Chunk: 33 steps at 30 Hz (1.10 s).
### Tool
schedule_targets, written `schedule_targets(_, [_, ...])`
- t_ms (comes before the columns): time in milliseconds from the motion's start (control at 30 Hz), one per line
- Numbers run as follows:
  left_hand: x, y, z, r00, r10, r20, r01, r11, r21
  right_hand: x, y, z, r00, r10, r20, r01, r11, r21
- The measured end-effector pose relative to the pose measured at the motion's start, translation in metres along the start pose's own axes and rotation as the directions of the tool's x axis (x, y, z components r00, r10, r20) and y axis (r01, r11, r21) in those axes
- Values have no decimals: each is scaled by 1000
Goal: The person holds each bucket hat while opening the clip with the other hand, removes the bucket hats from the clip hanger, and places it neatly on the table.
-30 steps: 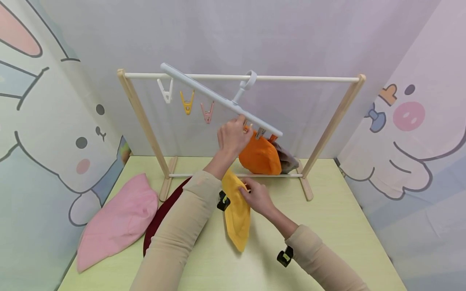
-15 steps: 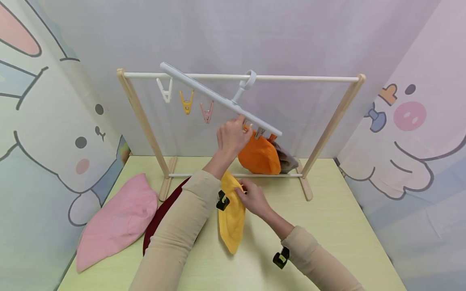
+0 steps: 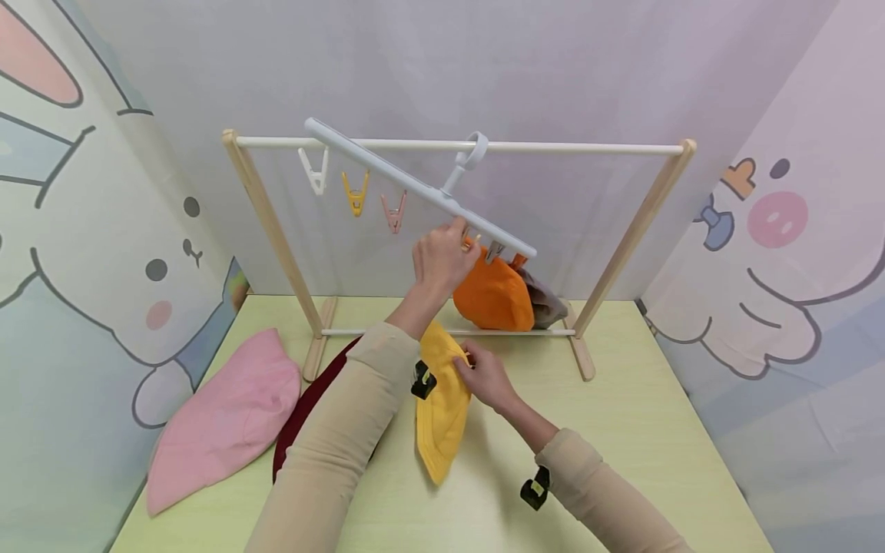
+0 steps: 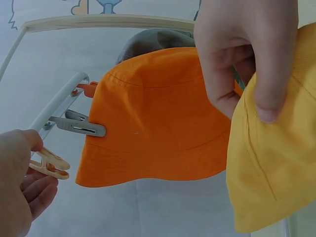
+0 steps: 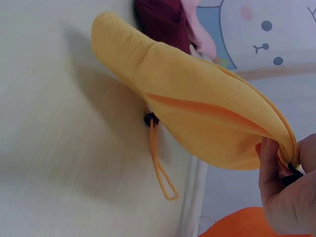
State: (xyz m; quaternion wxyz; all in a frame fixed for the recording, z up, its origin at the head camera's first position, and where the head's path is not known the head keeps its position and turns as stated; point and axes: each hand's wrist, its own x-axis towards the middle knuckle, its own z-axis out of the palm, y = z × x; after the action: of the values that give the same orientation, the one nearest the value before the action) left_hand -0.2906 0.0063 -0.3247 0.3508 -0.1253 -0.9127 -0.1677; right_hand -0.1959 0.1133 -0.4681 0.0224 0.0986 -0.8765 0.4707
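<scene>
A white clip hanger (image 3: 415, 188) hangs tilted from the rack's top rail (image 3: 588, 148). My left hand (image 3: 462, 240) is raised to it and pinches a beige clip (image 4: 49, 165) between thumb and fingers (image 4: 34, 192). Beside that clip, an orange hat (image 3: 492, 298) hangs from a grey clip (image 4: 79, 127). My right hand (image 3: 465, 359) pinches the brim of a yellow hat (image 3: 441, 407) and holds it tilted just above the table, below the left hand. The yellow hat (image 5: 197, 113) trails a looped cord (image 5: 160, 168).
The wooden rack (image 3: 263, 223) stands at the table's back. White, yellow and pink clips (image 3: 356, 193) hang free on the hanger's raised left end. A grey-brown hat (image 3: 546, 303) hangs behind the orange one. A pink hat (image 3: 221, 418) and a dark red hat (image 3: 304, 415) lie on the table (image 3: 636, 415).
My right hand has drawn the yellow hat a little to the left and closer under the left hand. The left hand and hanger have stayed put.
</scene>
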Motion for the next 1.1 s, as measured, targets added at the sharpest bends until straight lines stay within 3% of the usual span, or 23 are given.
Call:
schedule_targets(267, [0,0,1,1000,1,-3,-1,1000,7,1,16,2,999,-19,-27,18,999,-36])
schedule_targets(633, [0,1,1,1000,-9,13,9,1000,-5,1,42,4,994,-108,-36,98,975,-201])
schedule_targets(833, [0,1,2,1000,-13,20,13,1000,-14,0,53,8,997,-75,-2,72,962,-264])
schedule_targets(1100, [1,1,4,999,-20,32,20,1000,-20,0,65,10,998,-63,-4,60,963,-263])
